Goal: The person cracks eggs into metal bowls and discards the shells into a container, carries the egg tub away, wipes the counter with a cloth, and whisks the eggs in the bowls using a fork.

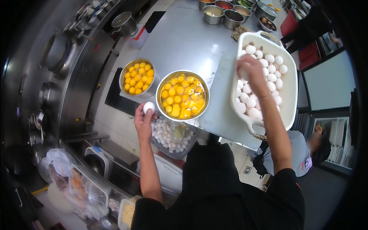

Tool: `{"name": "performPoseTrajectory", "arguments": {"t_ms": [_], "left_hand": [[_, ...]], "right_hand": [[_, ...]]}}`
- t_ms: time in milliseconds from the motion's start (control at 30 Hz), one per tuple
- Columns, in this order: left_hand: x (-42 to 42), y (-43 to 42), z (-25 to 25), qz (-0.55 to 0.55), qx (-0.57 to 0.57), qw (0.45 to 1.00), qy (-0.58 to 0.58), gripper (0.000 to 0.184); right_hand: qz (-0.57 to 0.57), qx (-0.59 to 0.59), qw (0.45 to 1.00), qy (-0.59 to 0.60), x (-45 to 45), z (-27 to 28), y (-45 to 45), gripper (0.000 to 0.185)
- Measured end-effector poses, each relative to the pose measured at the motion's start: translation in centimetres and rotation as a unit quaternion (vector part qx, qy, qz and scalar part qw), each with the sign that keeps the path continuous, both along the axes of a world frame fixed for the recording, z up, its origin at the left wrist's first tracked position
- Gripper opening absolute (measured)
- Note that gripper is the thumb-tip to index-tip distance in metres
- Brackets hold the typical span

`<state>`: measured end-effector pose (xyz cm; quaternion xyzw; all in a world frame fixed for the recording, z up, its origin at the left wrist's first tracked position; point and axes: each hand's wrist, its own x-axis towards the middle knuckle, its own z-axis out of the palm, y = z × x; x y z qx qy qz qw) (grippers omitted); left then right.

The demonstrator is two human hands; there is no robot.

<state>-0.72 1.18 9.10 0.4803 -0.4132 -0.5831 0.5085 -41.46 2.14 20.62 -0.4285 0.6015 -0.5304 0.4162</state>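
Observation:
My left hand [143, 119] holds a white egg [148, 107] just left of a large metal bowl [158, 100] of yolks and egg white. A smaller metal bowl [122, 78] of yolks stands further left. Below my left hand, a dark crate [195, 140] holds many eggshells [171, 135]. My right hand [251, 71] is over the left side of a white basket [292, 92] full of white eggs [271, 77]. Motion blurs its fingers, and something pale shows between them, too smeared to make out.
Metal bowls of ingredients [213, 14] and a brown cloth [240, 33] are at the table's [172, 42] far end. A person in grey [283, 150] is at the right, below the basket. Plastic bags [82, 191] and a stove pan [57, 53] lie left.

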Motion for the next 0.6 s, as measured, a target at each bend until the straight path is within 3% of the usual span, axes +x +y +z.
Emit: {"name": "performPoseTrajectory", "arguments": {"t_ms": [33, 67, 133, 200, 300, 400, 600], "left_hand": [[-0.8, 0.0, 2.2, -0.014, -0.008, 0.999, 0.044, 0.038], [-1.3, -0.2, 3.6, -0.046, -0.002, 0.997, 0.057, 0.039], [-1.9, -0.6, 6.0, -0.109, 0.01, 0.991, 0.081, 0.039], [-3.1, -1.1, 7.5, -0.148, 0.005, 0.985, 0.083, 0.038], [-4.2, -2.1, 8.4, -0.193, 0.005, 0.978, 0.081, 0.039], [-4.6, -2.9, 8.5, -0.213, 0.026, 0.973, 0.078, 0.041], [-5.4, -3.8, 7.5, -0.248, -0.044, 0.968, -0.009, 0.041]], "right_hand": [[0.043, 0.03, 0.997, 0.056, 2.6, 1.0, -0.5, 0.014], [0.08, -0.092, 0.981, 0.149, 5.2, 0.4, -1.1, 0.027], [0.179, -0.209, 0.933, 0.232, 9.5, 0.8, -1.8, 0.04], [0.258, -0.234, 0.909, 0.23, 12.2, 0.4, -2.6, 0.053], [0.303, -0.251, 0.879, 0.269, 14.0, -0.3, -3.6, 0.052], [0.318, -0.246, 0.877, 0.261, 14.0, -0.9, -3.9, 0.047], [0.239, -0.226, 0.89, 0.315, 14.5, -1.9, -2.6, 0.046]]}}
